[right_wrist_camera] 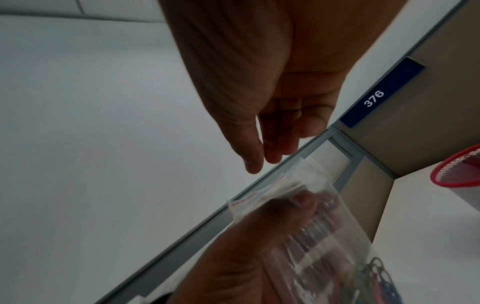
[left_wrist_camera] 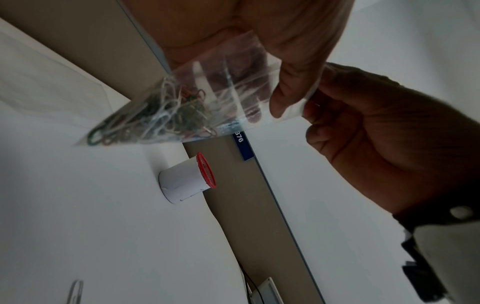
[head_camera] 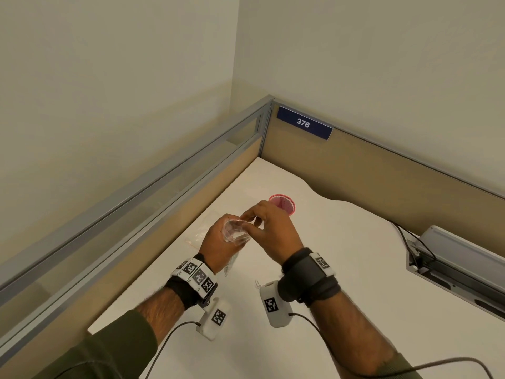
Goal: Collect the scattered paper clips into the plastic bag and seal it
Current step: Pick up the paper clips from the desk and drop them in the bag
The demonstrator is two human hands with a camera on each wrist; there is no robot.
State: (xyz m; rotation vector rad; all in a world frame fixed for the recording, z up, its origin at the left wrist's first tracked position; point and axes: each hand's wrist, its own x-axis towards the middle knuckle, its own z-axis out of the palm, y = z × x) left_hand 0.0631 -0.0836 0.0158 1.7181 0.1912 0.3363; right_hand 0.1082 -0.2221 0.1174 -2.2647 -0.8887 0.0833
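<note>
My left hand [head_camera: 218, 237] holds a clear plastic bag [head_camera: 235, 231] above the white desk [head_camera: 341, 269], its fingers [left_wrist_camera: 279, 102] curled round the upper part. The bag's mouth stands open and faces up. Several coloured paper clips [left_wrist_camera: 161, 115] sit bunched in the bag's bottom corner and also show in the right wrist view [right_wrist_camera: 381, 277]. My right hand [head_camera: 252, 216] hovers at the mouth, fingers [right_wrist_camera: 250, 164] loosely curled with nothing visible between them, just clear of the bag [right_wrist_camera: 324, 226]. One pale paper clip [head_camera: 257, 283] lies on the desk beside my right wrist.
A red mesh cup [head_camera: 284, 203] with a white wrap stands just behind the hands. A second clear bag [head_camera: 200, 233] lies flat on the desk to the left. Partition walls close the back and left; a cable box [head_camera: 451, 266] sits at the right edge.
</note>
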